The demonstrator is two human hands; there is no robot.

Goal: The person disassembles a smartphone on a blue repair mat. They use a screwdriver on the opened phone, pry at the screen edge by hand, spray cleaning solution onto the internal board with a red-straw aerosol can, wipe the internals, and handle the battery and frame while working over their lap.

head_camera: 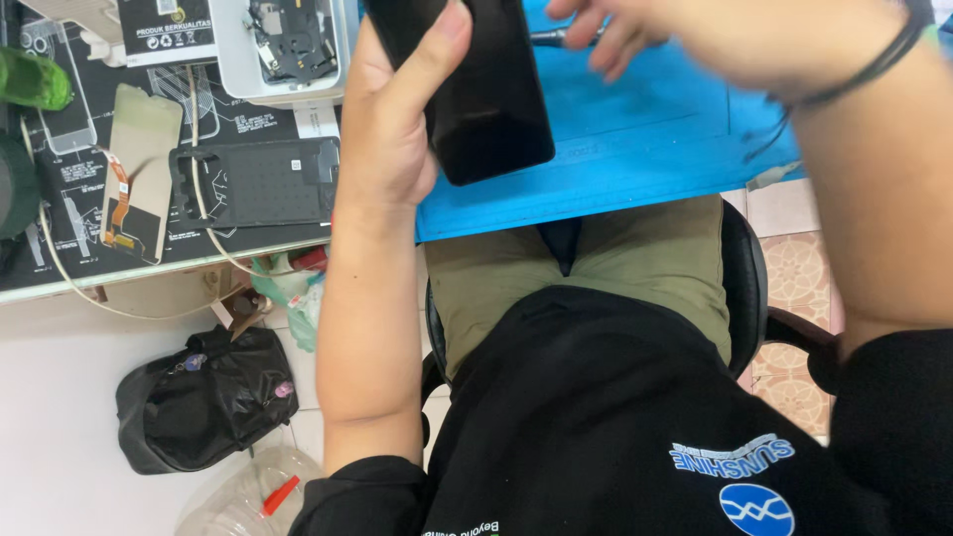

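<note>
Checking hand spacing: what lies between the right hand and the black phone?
Only bare blue mat separates the right hand from the black phone, in the head view.

Black bag (204, 397) on floor

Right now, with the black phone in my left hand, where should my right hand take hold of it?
Probably at the lower end of the black phone, by its two long edges, coming in from the right over the blue mat. The left hand already wraps the left edge with its thumb across the face, so the right edge and lower corner are bare. The right hand is blurred, at a metal tool.
</note>
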